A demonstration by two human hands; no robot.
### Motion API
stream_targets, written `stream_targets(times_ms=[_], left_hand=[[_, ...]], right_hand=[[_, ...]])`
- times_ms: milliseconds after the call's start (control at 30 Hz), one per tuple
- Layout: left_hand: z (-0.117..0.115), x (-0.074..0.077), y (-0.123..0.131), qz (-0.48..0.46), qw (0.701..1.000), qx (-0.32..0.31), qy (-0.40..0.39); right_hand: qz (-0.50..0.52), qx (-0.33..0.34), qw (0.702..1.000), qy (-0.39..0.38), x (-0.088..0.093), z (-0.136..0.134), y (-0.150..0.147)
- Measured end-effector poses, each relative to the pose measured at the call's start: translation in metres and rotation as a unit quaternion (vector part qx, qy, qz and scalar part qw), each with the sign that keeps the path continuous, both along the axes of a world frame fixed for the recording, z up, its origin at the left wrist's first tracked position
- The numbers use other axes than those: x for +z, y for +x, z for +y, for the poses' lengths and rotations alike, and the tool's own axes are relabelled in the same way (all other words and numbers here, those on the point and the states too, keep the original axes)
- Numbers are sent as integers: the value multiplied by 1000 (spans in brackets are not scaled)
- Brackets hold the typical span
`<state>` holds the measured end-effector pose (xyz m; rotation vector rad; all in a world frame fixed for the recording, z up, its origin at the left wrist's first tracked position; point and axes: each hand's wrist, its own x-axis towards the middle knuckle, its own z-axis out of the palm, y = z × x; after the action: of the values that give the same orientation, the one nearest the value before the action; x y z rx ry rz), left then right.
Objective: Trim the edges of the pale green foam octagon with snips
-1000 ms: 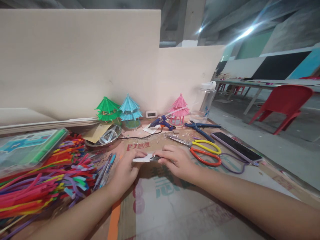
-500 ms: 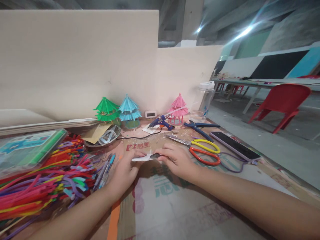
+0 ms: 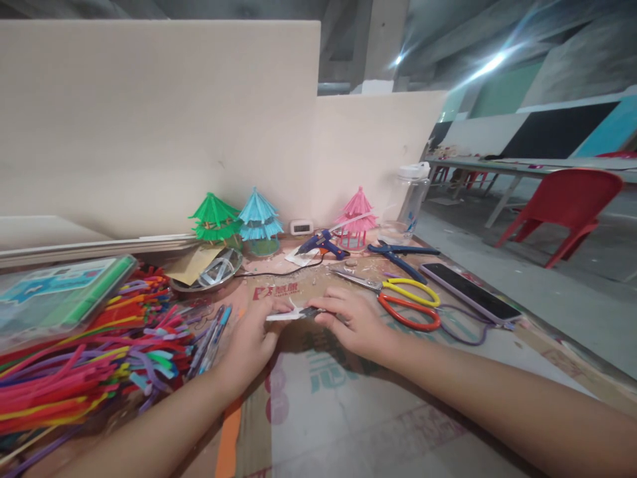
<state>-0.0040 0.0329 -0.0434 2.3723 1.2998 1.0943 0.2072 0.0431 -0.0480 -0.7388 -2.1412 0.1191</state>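
Note:
My left hand (image 3: 253, 338) pinches a small white paper strip (image 3: 281, 316) flat against the cardboard-covered table (image 3: 348, 411). My right hand (image 3: 354, 320) is closed round a small dark cutting tool (image 3: 311, 310) whose tip meets the strip's right end. Both hands lie near the table's middle, just in front of the yellow and orange scissors (image 3: 405, 302).
A heap of coloured pipe cleaners (image 3: 79, 352) and a green case (image 3: 54, 295) lie left. Green (image 3: 215, 218), blue (image 3: 259, 219) and pink (image 3: 355, 216) paper pagodas stand by the back board. A glue gun (image 3: 322, 244), blue pliers (image 3: 398, 255), phone (image 3: 468, 292), water bottle (image 3: 412, 198) and red chair (image 3: 567, 206) are to the right.
The hands stay almost in place; the dark tool's tip has shifted slightly along the white strip's right end.

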Motion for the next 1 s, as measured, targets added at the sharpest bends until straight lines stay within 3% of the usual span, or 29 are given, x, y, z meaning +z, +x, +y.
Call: stream_targets(times_ms=[367,1000], left_hand=[[1,0,-1,15,1000,-26,8],[1,-1,2,1,1000,-9,0]], right_hand=[[-15,-1,1000,0,-1,0,0],[-13,3,999,36,1,1,-1]])
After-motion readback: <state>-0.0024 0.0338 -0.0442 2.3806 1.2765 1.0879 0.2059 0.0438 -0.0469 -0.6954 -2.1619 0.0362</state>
